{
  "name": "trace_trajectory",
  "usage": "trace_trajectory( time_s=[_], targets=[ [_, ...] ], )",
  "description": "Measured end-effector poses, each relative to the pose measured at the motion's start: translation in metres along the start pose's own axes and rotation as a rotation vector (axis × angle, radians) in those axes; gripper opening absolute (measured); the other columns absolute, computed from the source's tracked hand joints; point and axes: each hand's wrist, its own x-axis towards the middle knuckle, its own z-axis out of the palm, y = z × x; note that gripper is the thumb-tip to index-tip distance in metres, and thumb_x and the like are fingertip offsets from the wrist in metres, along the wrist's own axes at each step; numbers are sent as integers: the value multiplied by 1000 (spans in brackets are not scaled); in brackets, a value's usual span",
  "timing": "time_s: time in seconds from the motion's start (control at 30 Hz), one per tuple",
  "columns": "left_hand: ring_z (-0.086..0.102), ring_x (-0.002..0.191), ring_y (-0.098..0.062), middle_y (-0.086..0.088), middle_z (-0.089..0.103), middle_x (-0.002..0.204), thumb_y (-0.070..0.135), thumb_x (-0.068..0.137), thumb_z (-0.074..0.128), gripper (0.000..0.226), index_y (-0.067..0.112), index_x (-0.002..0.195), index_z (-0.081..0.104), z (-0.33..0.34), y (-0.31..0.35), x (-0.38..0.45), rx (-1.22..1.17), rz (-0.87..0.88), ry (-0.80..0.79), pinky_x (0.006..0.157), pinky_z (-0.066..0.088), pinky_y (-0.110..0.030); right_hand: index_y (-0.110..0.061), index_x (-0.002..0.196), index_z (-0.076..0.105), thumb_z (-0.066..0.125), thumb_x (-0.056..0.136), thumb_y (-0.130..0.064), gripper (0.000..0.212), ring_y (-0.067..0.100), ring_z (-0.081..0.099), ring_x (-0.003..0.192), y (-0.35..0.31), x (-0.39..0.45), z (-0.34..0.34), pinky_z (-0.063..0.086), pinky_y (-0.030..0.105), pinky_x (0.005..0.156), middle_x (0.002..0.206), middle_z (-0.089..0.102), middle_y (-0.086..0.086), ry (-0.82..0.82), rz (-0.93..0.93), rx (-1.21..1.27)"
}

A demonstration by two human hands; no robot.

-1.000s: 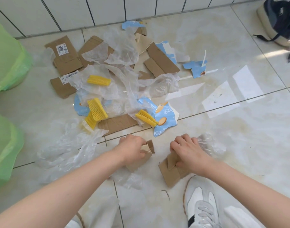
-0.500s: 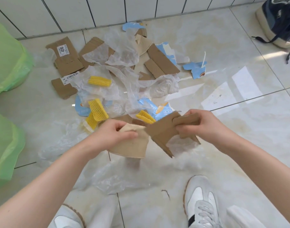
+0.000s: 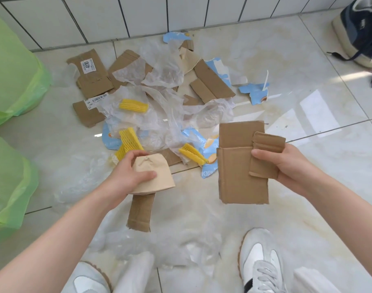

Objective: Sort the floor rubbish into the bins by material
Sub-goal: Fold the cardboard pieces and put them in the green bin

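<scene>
Left hand (image 3: 128,176) grips paper (image 3: 153,176); right hand (image 3: 286,166) grips cardboard (image 3: 237,166).

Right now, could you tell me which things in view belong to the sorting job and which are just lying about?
Job:
left hand holding beige paper
right hand holding cardboard pieces
floor rubbish pile
green-lined bins

Lying about:
backpack
white shoes
</scene>
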Motion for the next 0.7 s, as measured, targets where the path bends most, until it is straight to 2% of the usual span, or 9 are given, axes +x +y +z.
trace_trajectory(
  time_s=[0.07,0.13,0.27,0.33,0.43,0.5,0.53,0.63,0.7],
  targets=[
    [63,104,-18,0,64,116,3,73,78,66,24,130,50,-1,-7,4,21,-8,-4,86,53,-35,-8,114,65,67,82,-6,32,20,72,89,7,7,-5,60,36,69,109,72,9,32,47,21],
    [64,103,-19,0,67,112,5,74,78,59,20,127,55,0,-9,8,47,-13,8,87,53,-37,-8,112,66,67,83,-8,29,20,72,87,15,15,-7,59,35,70,107,72,9,59,103,48],
    [63,84,-16,4,68,89,7,80,73,23,19,98,66,8,-1,17,248,97,37,65,49,-25,-4,115,64,66,84,-8,31,25,70,87,30,36,-4,57,38,73,109,70,14,127,192,109],
    [61,88,-19,1,65,91,10,80,72,21,16,98,63,13,3,26,436,189,32,72,47,-30,-2,117,62,66,84,-6,33,27,68,88,35,48,4,56,40,74,110,69,16,176,205,140],
    [49,113,-29,-7,54,112,19,83,68,29,9,109,59,23,5,43,797,330,13,93,38,-36,-2,113,62,67,84,-4,30,26,66,84,41,62,22,56,39,72,108,67,17,212,177,143],
    [37,126,-31,-9,44,131,24,86,65,42,8,123,52,28,8,49,931,353,11,104,29,-35,-5,109,64,69,82,-6,27,25,66,80,46,72,36,58,37,66,104,67,15,240,136,20],
    [35,128,-31,-10,42,135,25,86,64,44,8,125,50,30,10,51,950,337,6,105,28,-35,-8,108,64,71,80,-10,30,26,66,84,48,76,42,58,40,70,104,67,13,258,115,-100],
    [41,125,-32,-14,50,128,26,86,63,41,9,121,51,35,11,52,986,274,-17,100,31,-34,-15,116,56,73,70,-30,51,33,56,107,51,86,60,49,40,90,119,55,10,316,100,-587],
    [38,126,-31,-9,45,135,32,85,63,47,14,127,49,37,4,48,1114,275,-36,101,32,-36,-13,119,47,71,76,-30,52,37,46,114,51,85,74,41,36,88,125,41,13,331,118,-769]
  ],
)
